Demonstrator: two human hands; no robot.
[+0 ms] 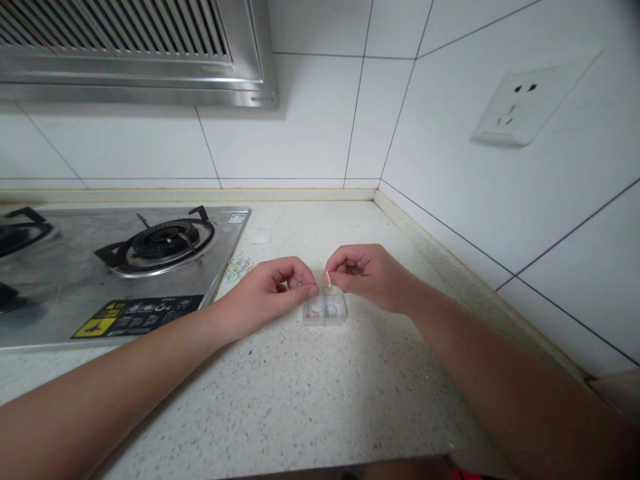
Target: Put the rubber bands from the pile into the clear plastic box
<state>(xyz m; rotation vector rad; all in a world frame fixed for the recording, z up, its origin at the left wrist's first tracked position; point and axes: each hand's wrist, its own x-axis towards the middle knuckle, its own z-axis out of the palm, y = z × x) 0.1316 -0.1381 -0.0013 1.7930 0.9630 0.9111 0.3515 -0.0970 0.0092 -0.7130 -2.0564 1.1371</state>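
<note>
Over a small clear plastic box [325,311] on speckled stone counter [310,400], the right hand [367,275] pinches a thin pale band [329,279]. The left hand [273,288], fingers curled closed, touches the box's left edge; whether it grips anything is unclear.

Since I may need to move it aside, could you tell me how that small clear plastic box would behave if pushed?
The clear box looks thin-walled and small, so probably light. It sits low and flat, so it should slide on the countertop rather than tip.

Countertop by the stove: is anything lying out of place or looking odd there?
Yes. A small heap of coloured rubber bands lies loose on the countertop at the stove edge, outside the small clear box that both hands, left hand and right hand, work over. Nothing looks spilled or broken.
</note>
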